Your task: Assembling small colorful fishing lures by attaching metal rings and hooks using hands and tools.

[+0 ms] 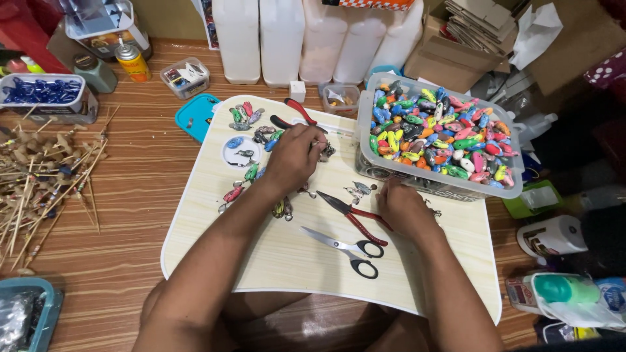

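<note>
left hand (295, 156): on the pale lap board (274, 261), upper middle; fingers curled together, tips pinching a small metal lure piece (324, 151); the piece is too small to read which way it points
right hand (403, 207): lower right of the board, just in front of the clear tub (438, 186); fingers folded down on the board, whether they grip anything cannot be told
small metal lure piece: at the left fingertips, near the board's top centre, just left of the tub's wall
red-handled pliers (355, 216): between the hands; long axis diagonal, jaws point up-left, handles run down-right toward the right hand
black-handled scissors (345, 246): below the pliers; blades point up-left, loops down-right, roughly parallel to the pliers
second red pliers (297, 112): top of the board, behind the left hand, partly hidden
painted lure bodies (251, 173): loose string of them left of the left hand, some with hooks; a few more by the board's top edge
clear tub: heaped full of small multicolour oval lure bodies (440, 133)
small clear box (185, 75): mixed small parts
white tray (42, 94): far left, blue pieces inside
teal bin (26, 316): bottom left, dark bagged items, unclear
bamboo sticks (45, 176): loose pile on the wood floor, left
</note>
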